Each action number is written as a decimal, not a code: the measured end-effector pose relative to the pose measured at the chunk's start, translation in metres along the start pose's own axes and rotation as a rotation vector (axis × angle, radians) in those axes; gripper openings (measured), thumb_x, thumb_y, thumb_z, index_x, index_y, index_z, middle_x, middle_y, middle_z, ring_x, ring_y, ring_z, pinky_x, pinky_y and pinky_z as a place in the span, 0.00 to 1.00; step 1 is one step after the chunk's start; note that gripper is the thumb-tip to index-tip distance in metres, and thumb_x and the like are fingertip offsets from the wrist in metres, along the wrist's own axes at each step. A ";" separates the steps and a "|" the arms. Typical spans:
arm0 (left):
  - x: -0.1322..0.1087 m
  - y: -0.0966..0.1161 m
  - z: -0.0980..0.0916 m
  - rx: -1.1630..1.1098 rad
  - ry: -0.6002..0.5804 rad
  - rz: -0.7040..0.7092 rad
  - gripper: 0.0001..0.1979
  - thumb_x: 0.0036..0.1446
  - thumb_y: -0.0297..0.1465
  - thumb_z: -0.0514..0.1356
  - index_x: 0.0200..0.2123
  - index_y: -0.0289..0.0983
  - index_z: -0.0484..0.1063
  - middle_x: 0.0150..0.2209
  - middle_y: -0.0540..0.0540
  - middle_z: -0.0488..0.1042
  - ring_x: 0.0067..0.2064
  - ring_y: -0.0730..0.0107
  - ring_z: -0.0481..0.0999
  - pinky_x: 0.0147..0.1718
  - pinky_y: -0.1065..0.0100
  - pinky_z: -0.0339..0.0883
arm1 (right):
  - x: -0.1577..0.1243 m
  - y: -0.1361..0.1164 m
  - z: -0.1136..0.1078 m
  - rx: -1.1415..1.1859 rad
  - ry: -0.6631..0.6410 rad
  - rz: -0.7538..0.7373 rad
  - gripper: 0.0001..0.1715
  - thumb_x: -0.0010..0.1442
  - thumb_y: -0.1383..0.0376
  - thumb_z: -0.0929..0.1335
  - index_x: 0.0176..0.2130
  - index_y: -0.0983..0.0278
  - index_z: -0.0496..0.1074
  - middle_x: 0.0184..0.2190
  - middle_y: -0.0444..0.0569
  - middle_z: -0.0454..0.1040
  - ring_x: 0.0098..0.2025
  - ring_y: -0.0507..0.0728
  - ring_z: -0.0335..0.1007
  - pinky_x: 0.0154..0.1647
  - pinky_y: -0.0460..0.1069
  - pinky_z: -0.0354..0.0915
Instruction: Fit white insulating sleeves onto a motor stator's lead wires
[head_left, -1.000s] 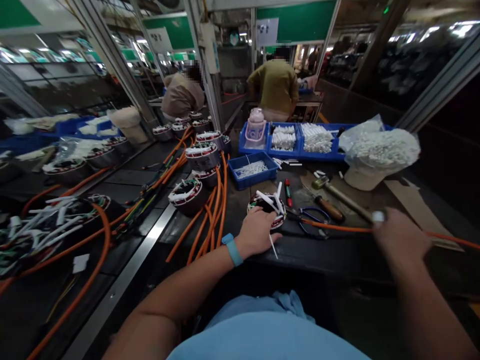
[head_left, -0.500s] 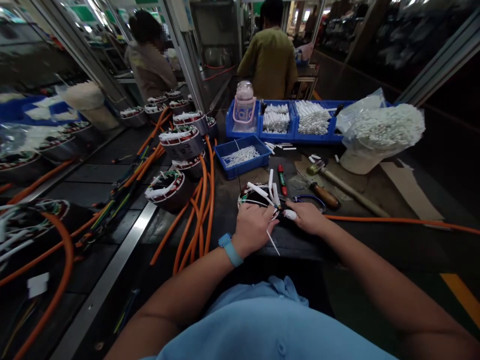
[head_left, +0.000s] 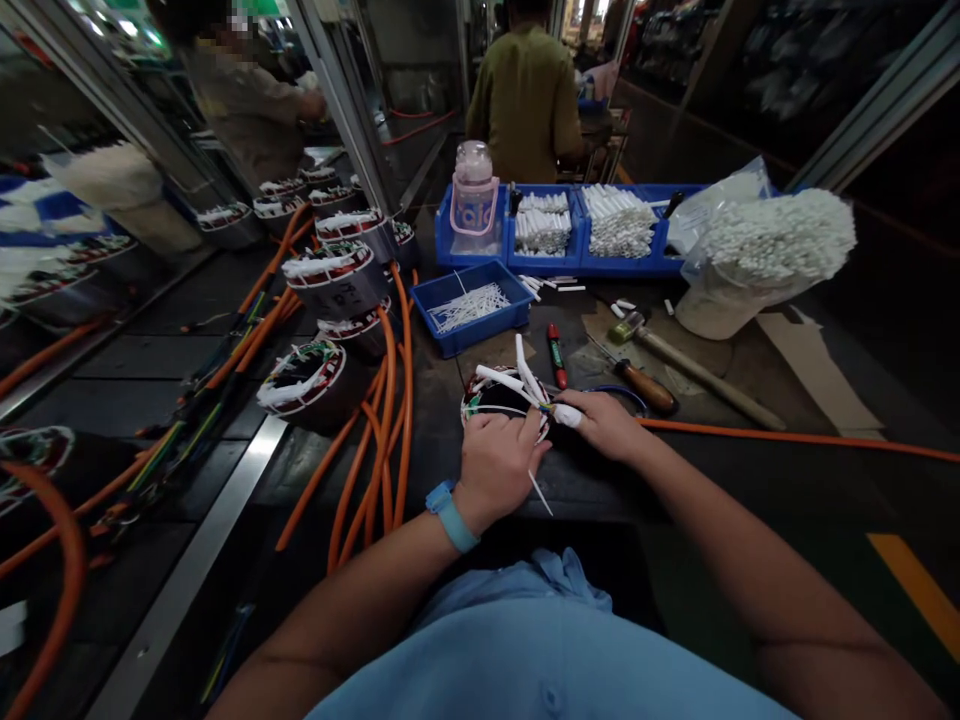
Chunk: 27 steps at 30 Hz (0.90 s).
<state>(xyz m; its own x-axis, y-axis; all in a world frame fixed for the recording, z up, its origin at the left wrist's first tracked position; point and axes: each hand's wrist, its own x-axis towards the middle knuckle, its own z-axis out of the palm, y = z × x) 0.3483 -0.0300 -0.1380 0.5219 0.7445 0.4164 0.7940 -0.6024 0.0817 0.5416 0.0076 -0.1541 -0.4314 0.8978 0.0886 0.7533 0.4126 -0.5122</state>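
A round wound stator point(head_left: 489, 392) with white sleeved leads sticking up sits on the dark bench in front of me. My left hand point(head_left: 496, 462), with a blue wristband, rests on its near rim and grips it. My right hand point(head_left: 604, 422) is at the stator's right edge, its taped fingertip pinching one white sleeved lead point(head_left: 564, 413). An orange cable point(head_left: 787, 436) runs from the stator off to the right.
Several more stators point(head_left: 301, 374) with orange cables lie on the conveyor at left. Blue bins point(head_left: 472, 305) of white sleeves, a pink bottle point(head_left: 474, 203), a red marker point(head_left: 555, 355), a wooden-handled tool point(head_left: 643, 385), a hammer point(head_left: 686, 365) and a bag of sleeves point(head_left: 765, 250) stand behind. Two people work farther back.
My right hand came in from the far right along the orange cable to the stator and took hold of a lead. The view tilted down and closer.
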 end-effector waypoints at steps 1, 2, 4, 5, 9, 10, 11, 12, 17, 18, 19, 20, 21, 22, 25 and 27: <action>0.000 0.000 0.001 0.005 0.007 0.005 0.18 0.60 0.37 0.55 0.51 0.35 0.64 0.31 0.47 0.74 0.34 0.63 0.70 0.34 0.60 0.54 | 0.001 0.001 -0.001 0.005 -0.024 0.011 0.16 0.63 0.59 0.58 0.37 0.63 0.70 0.32 0.49 0.75 0.33 0.56 0.70 0.33 0.46 0.59; 0.000 0.000 0.001 0.010 0.019 0.006 0.18 0.60 0.37 0.55 0.51 0.35 0.65 0.31 0.47 0.74 0.34 0.62 0.70 0.34 0.59 0.54 | 0.000 0.001 0.000 -0.007 -0.019 0.025 0.16 0.63 0.59 0.58 0.37 0.64 0.70 0.32 0.50 0.75 0.33 0.56 0.70 0.33 0.47 0.59; 0.000 -0.001 0.003 0.010 0.066 0.014 0.18 0.60 0.36 0.55 0.51 0.34 0.65 0.30 0.46 0.74 0.33 0.63 0.71 0.35 0.59 0.55 | -0.003 -0.004 0.006 -0.053 0.034 0.054 0.15 0.62 0.60 0.58 0.39 0.66 0.69 0.33 0.54 0.75 0.34 0.58 0.71 0.34 0.48 0.59; 0.000 -0.002 0.003 -0.002 0.107 0.029 0.18 0.60 0.36 0.55 0.51 0.33 0.65 0.31 0.46 0.75 0.33 0.63 0.71 0.36 0.59 0.56 | -0.005 -0.007 0.010 -0.070 0.057 0.062 0.15 0.62 0.61 0.58 0.40 0.66 0.69 0.33 0.55 0.75 0.35 0.58 0.71 0.35 0.48 0.59; 0.000 -0.011 0.004 -0.088 0.261 0.189 0.15 0.59 0.31 0.57 0.49 0.34 0.65 0.38 0.44 0.77 0.35 0.67 0.73 0.40 0.62 0.60 | -0.005 -0.005 0.007 -0.038 0.072 0.002 0.14 0.62 0.60 0.60 0.41 0.63 0.69 0.35 0.50 0.75 0.37 0.56 0.71 0.37 0.48 0.62; 0.001 -0.012 0.004 -0.097 0.281 0.218 0.14 0.58 0.30 0.57 0.48 0.35 0.66 0.39 0.45 0.77 0.35 0.67 0.74 0.39 0.62 0.60 | -0.003 0.001 -0.003 0.007 0.102 -0.021 0.13 0.61 0.60 0.60 0.41 0.62 0.70 0.36 0.49 0.75 0.37 0.55 0.70 0.38 0.47 0.62; 0.002 -0.013 0.004 -0.099 0.296 0.231 0.13 0.58 0.29 0.58 0.47 0.36 0.66 0.39 0.45 0.77 0.35 0.68 0.74 0.38 0.63 0.60 | -0.001 0.012 -0.018 0.045 0.183 -0.019 0.13 0.60 0.61 0.61 0.41 0.62 0.69 0.37 0.48 0.75 0.38 0.55 0.70 0.39 0.48 0.63; 0.003 -0.014 0.004 -0.097 0.315 0.231 0.12 0.57 0.29 0.59 0.45 0.36 0.67 0.38 0.46 0.78 0.34 0.68 0.75 0.37 0.63 0.61 | 0.002 0.025 -0.037 0.067 0.312 0.014 0.13 0.59 0.62 0.61 0.42 0.63 0.69 0.38 0.49 0.74 0.38 0.55 0.70 0.40 0.48 0.63; 0.006 -0.009 0.008 -0.088 0.403 0.180 0.11 0.53 0.28 0.62 0.41 0.38 0.68 0.35 0.50 0.78 0.32 0.71 0.74 0.37 0.63 0.61 | 0.017 0.114 -0.146 -0.465 0.953 0.552 0.19 0.57 0.68 0.59 0.48 0.70 0.65 0.43 0.61 0.68 0.43 0.62 0.64 0.41 0.54 0.60; 0.005 -0.008 0.008 -0.084 0.403 0.164 0.11 0.53 0.28 0.62 0.41 0.38 0.68 0.35 0.50 0.78 0.32 0.71 0.74 0.37 0.62 0.61 | 0.019 0.128 -0.161 -0.590 0.877 0.575 0.18 0.57 0.68 0.60 0.46 0.70 0.67 0.43 0.62 0.68 0.44 0.64 0.63 0.40 0.55 0.59; 0.005 -0.008 0.009 -0.081 0.397 0.149 0.11 0.53 0.28 0.62 0.41 0.38 0.69 0.35 0.50 0.78 0.32 0.70 0.74 0.37 0.62 0.60 | 0.021 0.139 -0.170 -0.684 0.795 0.572 0.16 0.57 0.69 0.60 0.44 0.70 0.68 0.42 0.62 0.68 0.44 0.65 0.63 0.39 0.55 0.59; 0.004 -0.008 0.008 -0.080 0.391 0.137 0.10 0.53 0.28 0.62 0.40 0.38 0.69 0.35 0.50 0.78 0.33 0.69 0.74 0.38 0.61 0.60 | 0.021 0.148 -0.175 -0.741 0.731 0.555 0.14 0.57 0.69 0.59 0.41 0.70 0.69 0.40 0.62 0.69 0.44 0.65 0.62 0.39 0.55 0.58; 0.004 -0.008 0.008 -0.082 0.389 0.132 0.09 0.53 0.28 0.61 0.40 0.39 0.69 0.35 0.50 0.78 0.34 0.68 0.74 0.38 0.60 0.60 | 0.022 0.154 -0.177 -0.759 0.700 0.533 0.13 0.57 0.70 0.59 0.39 0.70 0.70 0.38 0.62 0.69 0.44 0.66 0.62 0.38 0.55 0.58; 0.003 -0.008 0.008 -0.086 0.392 0.131 0.09 0.53 0.28 0.61 0.39 0.39 0.70 0.34 0.50 0.78 0.34 0.67 0.74 0.38 0.60 0.59 | 0.022 0.159 -0.177 -0.733 0.720 0.506 0.13 0.57 0.71 0.59 0.37 0.70 0.70 0.37 0.62 0.69 0.44 0.66 0.63 0.37 0.55 0.57; 0.002 -0.008 0.008 -0.092 0.425 0.140 0.09 0.53 0.28 0.61 0.39 0.39 0.70 0.34 0.49 0.78 0.35 0.67 0.73 0.37 0.60 0.59 | 0.019 0.165 -0.175 -0.521 0.908 0.409 0.10 0.55 0.68 0.61 0.34 0.68 0.70 0.38 0.62 0.69 0.45 0.66 0.64 0.37 0.56 0.58; 0.002 -0.009 0.008 -0.091 0.431 0.141 0.09 0.53 0.28 0.61 0.39 0.39 0.70 0.34 0.49 0.78 0.34 0.67 0.73 0.37 0.60 0.59 | 0.016 0.163 -0.177 -0.384 1.004 0.334 0.10 0.55 0.66 0.62 0.36 0.66 0.69 0.41 0.61 0.70 0.44 0.65 0.66 0.37 0.55 0.61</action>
<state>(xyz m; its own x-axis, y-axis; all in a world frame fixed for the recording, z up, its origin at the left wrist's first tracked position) 0.3449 -0.0211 -0.1452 0.4306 0.4772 0.7661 0.6838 -0.7264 0.0681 0.7453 0.1168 -0.0851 0.2854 0.6184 0.7322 0.9338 -0.0073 -0.3578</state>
